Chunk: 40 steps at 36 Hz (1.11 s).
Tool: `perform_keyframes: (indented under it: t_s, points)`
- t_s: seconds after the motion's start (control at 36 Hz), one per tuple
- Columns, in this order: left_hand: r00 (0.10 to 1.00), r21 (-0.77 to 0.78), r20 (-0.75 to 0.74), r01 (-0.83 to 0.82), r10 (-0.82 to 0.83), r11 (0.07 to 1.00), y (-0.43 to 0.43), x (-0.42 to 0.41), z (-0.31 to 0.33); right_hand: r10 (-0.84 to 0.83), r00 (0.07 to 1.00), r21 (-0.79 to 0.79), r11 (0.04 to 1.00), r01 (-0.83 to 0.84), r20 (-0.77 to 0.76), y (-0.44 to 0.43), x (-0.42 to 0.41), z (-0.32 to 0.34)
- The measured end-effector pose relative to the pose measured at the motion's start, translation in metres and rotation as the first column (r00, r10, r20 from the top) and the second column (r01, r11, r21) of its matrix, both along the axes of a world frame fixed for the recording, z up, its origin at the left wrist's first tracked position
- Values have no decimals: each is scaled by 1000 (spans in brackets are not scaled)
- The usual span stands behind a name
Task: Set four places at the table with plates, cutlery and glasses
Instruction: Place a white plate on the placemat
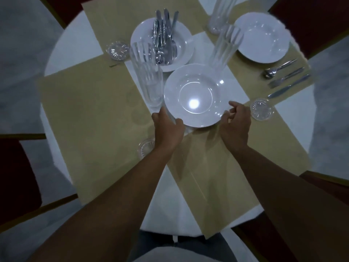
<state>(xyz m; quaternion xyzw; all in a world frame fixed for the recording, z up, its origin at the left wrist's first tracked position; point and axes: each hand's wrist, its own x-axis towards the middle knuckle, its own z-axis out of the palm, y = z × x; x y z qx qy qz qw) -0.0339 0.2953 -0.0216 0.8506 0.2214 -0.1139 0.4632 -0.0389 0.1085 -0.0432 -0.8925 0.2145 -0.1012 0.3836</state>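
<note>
A white plate [196, 95], apparently the top of a small stack, sits at the table's middle. My left hand [167, 127] grips its near-left rim, thumb on top. My right hand [236, 121] is at its near-right rim with fingers curled at the edge. Behind it another white plate [181, 36] holds a pile of cutlery [164, 40]. A third plate [262, 37] lies on the far-right placemat, with a spoon, fork and knife [287, 76] beside it. Tall glasses stand at the left [147, 72], right [224, 46] and far back [221, 14].
Beige placemats [90, 114] cross the round white table [75, 44]. Glass coasters lie at the far left [118, 50], near my left wrist [146, 147] and at the right [262, 109]. Dark red chairs [17, 176] surround the table.
</note>
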Motion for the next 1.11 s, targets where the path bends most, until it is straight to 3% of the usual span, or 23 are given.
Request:
perform_keyframes:
  t_s: [0.44,0.89,1.11]
  points:
    - [993,-95,-8,-122,121,988,-11,23,-7,-10,985,16,1000,13,-175,-18,58,-13]
    - [972,8,2,-236,236,972,-22,15,4,-43,997,156,986,52,-61,-43,49,-9]
    - [966,-78,25,-254,257,964,-30,-25,8,-239,971,290,927,238,-31,-73,4,6]
